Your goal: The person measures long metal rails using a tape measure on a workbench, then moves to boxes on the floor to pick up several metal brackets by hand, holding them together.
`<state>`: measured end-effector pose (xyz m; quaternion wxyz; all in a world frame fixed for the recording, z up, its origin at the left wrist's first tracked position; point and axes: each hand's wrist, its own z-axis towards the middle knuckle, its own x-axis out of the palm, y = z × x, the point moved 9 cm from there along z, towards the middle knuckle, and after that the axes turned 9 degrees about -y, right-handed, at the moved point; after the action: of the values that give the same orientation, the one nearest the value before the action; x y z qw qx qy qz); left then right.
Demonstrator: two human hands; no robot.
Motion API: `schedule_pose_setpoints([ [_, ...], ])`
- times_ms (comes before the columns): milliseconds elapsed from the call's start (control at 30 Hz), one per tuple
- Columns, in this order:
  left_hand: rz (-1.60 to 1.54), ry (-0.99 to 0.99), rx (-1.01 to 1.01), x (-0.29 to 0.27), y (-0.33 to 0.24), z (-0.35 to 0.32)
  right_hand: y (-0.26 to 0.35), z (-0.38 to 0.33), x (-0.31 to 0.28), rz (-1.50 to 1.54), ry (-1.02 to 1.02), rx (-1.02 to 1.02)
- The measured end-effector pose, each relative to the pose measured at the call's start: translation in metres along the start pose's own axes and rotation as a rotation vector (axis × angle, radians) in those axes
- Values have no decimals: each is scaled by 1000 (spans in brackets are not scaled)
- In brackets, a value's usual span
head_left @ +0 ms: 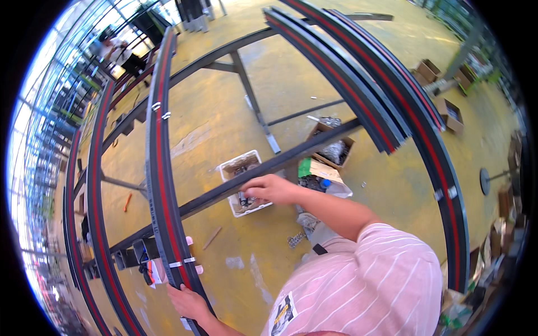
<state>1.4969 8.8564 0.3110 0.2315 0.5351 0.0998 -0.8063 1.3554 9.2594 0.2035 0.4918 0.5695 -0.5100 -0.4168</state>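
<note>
White parts box under right hand, left hand grasping black rail

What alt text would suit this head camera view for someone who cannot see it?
A person's right hand reaches into a white box of small parts on a yellow floor, while the left hand grips a black rail with a red stripe lying across a dark metal frame.

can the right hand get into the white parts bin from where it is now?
Probably yes. The right hand is already at the white bin, fingers down over its open top. The dark steel crossbar runs just above the bin, but the hand is on the near side of it, so little seems to block it.
</note>
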Motion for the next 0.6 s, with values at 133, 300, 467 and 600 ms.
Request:
schedule_pose_setpoints([
  [133,-45,77,14,4,11,-8,-68,-183,-141,-613,-580,115],
  [300,-238,-85,154,9,24,-12,-70,-414,-246,-659,-1237,176],
  [467,-287,119,110,-22,-13,-41,-106,-559,-307,-501,-1751,172],
  [600,-371,-32,68,-20,-24,-29,-83,-569,-303,-211,-1726,118],
])
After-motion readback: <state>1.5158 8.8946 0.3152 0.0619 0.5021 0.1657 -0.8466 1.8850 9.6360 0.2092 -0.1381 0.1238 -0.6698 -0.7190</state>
